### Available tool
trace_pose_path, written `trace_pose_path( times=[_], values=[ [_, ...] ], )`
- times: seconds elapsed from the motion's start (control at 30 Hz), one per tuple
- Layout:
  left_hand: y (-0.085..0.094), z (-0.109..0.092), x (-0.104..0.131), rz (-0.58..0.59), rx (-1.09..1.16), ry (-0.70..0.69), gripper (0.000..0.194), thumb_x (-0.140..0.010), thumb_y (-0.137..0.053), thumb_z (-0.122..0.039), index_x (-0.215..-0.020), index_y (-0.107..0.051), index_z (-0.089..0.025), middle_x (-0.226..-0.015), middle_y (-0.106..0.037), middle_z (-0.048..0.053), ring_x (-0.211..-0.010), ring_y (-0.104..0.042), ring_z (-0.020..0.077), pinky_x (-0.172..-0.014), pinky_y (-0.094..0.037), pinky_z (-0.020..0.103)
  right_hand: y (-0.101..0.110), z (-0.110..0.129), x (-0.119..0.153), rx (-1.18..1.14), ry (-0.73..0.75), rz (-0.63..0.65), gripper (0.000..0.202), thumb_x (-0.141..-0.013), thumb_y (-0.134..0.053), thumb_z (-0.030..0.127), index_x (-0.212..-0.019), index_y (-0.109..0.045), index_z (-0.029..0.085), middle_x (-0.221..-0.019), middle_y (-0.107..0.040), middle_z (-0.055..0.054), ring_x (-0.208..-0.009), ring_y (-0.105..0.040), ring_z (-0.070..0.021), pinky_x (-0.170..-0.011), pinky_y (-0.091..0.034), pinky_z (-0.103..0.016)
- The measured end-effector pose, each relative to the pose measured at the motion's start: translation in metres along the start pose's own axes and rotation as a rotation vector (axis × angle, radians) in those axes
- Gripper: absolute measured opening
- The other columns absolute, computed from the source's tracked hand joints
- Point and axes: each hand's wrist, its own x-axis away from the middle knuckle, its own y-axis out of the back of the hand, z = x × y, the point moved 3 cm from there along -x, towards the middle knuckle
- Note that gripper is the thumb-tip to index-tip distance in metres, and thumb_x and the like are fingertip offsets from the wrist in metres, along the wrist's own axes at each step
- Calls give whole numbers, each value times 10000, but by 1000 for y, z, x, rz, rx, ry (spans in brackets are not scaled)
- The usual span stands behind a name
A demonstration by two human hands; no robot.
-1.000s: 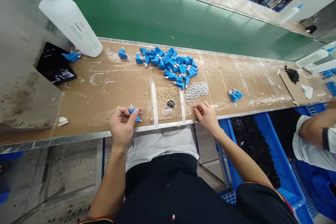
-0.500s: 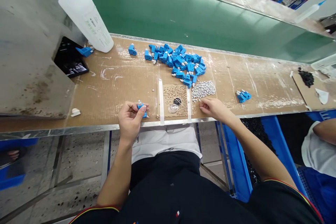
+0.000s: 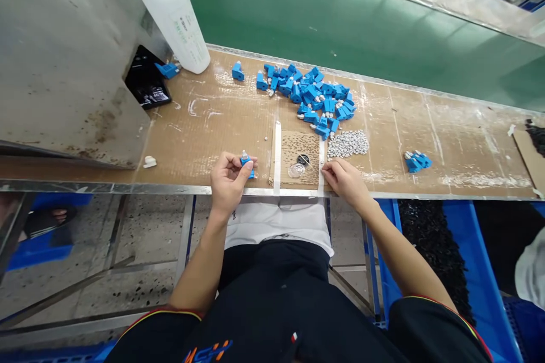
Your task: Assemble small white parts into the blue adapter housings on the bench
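Note:
My left hand [image 3: 230, 180] is closed on a small blue plastic part [image 3: 246, 165] with a whitish tip pointing up, held just above the cardboard near the front edge. My right hand [image 3: 344, 180] has its thumb and fingers pinched together beside the right tape strip [image 3: 321, 167]; anything between those fingertips is too small to make out. Between the hands lies a pitted cardboard pad [image 3: 289, 144]. On it sit a small black round dish [image 3: 302, 159], a clear round dish [image 3: 296, 171] and a thin pale stick. Small grey-white pieces [image 3: 349, 143] form a patch just beyond my right hand.
A heap of blue parts [image 3: 313, 93] lies at the back, with a smaller cluster [image 3: 417, 161] at the right. A white bottle [image 3: 181, 22] stands back left, next to a black phone-like object [image 3: 147, 82] and a metal box [image 3: 63, 68]. Blue bins [image 3: 472, 261] sit below the table.
The view has shifted, so the table's things appear further right. My right hand has moved left from the grey-white pieces to the tape strip. My left hand still holds the blue part.

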Motion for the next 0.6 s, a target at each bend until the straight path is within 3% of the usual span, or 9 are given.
trace_pose_path(
  times=[0.2,0.37,0.5,0.6],
  values=[
    [0,0,1,-1,14,5,514,-801,-825,-577,-799,-444,-232,-855,-788,46,-750,-794,184,-592,-636,255,9,0,-4,54,29,77,216,-1009,-479,278,-820,-580,254,-857,-636,-94,-831,-603,-250,-802,-519,-378],
    [1,2,1,8,46,4,496,-816,-827,-542,-814,-440,-231,-889,-798,54,-760,-795,178,-579,-625,238,19,2,-17,-213,-82,176,190,-942,-554,354,-802,-583,229,-724,-608,-30,-649,-552,-181,-630,-458,-306],
    [0,3,1,2,84,27,491,-819,-827,-531,-858,-437,-235,-922,-813,53,-768,-803,181,-604,-640,247,28,19,-30,-437,-178,267,303,-938,-581,482,-807,-602,209,-682,-599,-1,-585,-502,-139,-549,-398,-262],
    [0,2,2,-1,98,46,446,-836,-818,-496,-940,-467,-241,-963,-823,47,-763,-808,179,-622,-647,253,33,39,-40,-398,-115,283,269,-932,-587,446,-797,-602,214,-667,-592,3,-580,-493,-135,-549,-390,-260]
  ],
)
